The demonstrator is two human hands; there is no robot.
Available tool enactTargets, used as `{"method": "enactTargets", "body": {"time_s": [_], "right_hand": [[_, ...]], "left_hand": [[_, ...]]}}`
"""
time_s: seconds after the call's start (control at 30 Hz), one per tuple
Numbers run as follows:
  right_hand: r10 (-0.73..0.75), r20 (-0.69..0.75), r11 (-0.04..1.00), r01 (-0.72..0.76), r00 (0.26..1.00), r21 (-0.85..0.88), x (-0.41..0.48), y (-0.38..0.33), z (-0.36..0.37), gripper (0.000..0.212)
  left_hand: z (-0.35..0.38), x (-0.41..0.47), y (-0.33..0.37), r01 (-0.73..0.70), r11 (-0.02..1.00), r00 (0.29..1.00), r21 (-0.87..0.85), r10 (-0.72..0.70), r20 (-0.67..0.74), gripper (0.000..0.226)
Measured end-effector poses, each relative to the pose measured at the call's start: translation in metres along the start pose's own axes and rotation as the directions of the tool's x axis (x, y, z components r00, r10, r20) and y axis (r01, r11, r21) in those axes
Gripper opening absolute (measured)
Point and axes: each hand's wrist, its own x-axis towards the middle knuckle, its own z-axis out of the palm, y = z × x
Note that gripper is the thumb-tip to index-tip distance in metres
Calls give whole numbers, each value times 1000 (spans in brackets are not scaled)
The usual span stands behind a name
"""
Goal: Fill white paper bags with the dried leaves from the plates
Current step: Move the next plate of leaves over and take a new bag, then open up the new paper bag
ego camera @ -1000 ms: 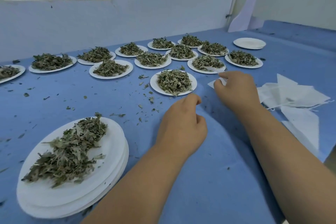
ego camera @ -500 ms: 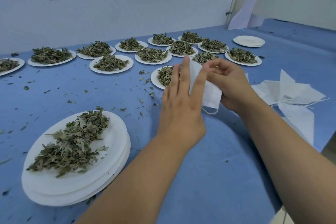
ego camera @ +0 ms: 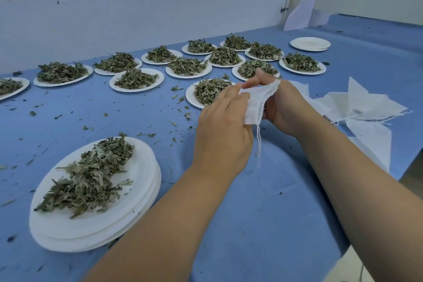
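A small white paper bag (ego camera: 256,104) with a dangling string is held above the blue table between both hands. My left hand (ego camera: 223,128) pinches its left edge, and my right hand (ego camera: 282,107) pinches its right edge at the top; the mouth is slightly parted. Just behind the hands sits a white plate (ego camera: 191,98) of dried leaves (ego camera: 209,89), partly hidden by my left hand. At the near left, a stack of white plates (ego camera: 142,181) carries a heap of dried leaves (ego camera: 91,176).
Several more plates of dried leaves (ego camera: 137,78) stand in rows across the far table. Bare stacked plates (ego camera: 310,43) sit at the back right. A pile of flat white bags (ego camera: 361,107) lies at the right near the table edge. Leaf crumbs are scattered over the blue cloth (ego camera: 263,213).
My right hand picked a bag off the table and lifted it. My left hand came up to it, first flat against the bag, now pinching its edge, and the mouth has parted.
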Motion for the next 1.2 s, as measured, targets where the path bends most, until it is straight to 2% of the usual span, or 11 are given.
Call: {"method": "enactTargets", "body": {"time_s": [0.2, 0.3, 0.37, 0.43, 0.53, 0.63, 0.77, 0.87, 0.93, 1.03, 1.2], "right_hand": [[-229, -162, 972, 218, 960, -84, -11, 1, 17, 25], [-410, -135, 912, 403, 902, -75, -24, -21, 47, 15], [-556, -117, 831, 544, 823, -119, -35, -38, 73, 26], [-691, -89, 717, 665, 717, -210, -46, -51, 99, 32], [-823, 102, 521, 814, 559, -256, -64, -56, 137, 28], [-833, 307, 396, 883, 461, -251, -71, -49, 172, 22], [-755, 481, 373, 896, 445, -243, -69, -27, 201, 25], [-698, 563, 390, 894, 443, -220, -72, -9, 211, 34], [-702, 588, 333, 915, 402, -228, -75, -3, 214, 33], [-732, 609, 148, 944, 305, -294, -78, -1, 217, 17], [-801, 462, 269, 918, 382, -292, -82, -14, 218, 8]], "left_hand": [[-38, 14, 8, 6, 997, 978, 83, 11, -206, 27], [-77, 18, 4, 49, 981, 961, 186, 4, -277, 14], [-108, 19, 1, 72, 973, 939, 217, 7, -345, 24], [-139, 16, -5, 124, 960, 914, 251, -12, -406, 21], [-179, 3, -16, 222, 885, 883, 410, -4, -470, 16], [-203, -16, -29, 309, 822, 880, 479, -56, -472, 16], [-218, -44, -47, 402, 783, 861, 475, -147, -487, 12], [-221, -62, -54, 404, 767, 893, 498, -214, -395, 10], [-222, -72, -57, 404, 762, 905, 506, -251, -344, 14], [-227, -79, -59, 367, 782, 928, 504, -272, -253, 27], [-235, -80, -58, 311, 768, 948, 560, -296, -120, 74]]}}
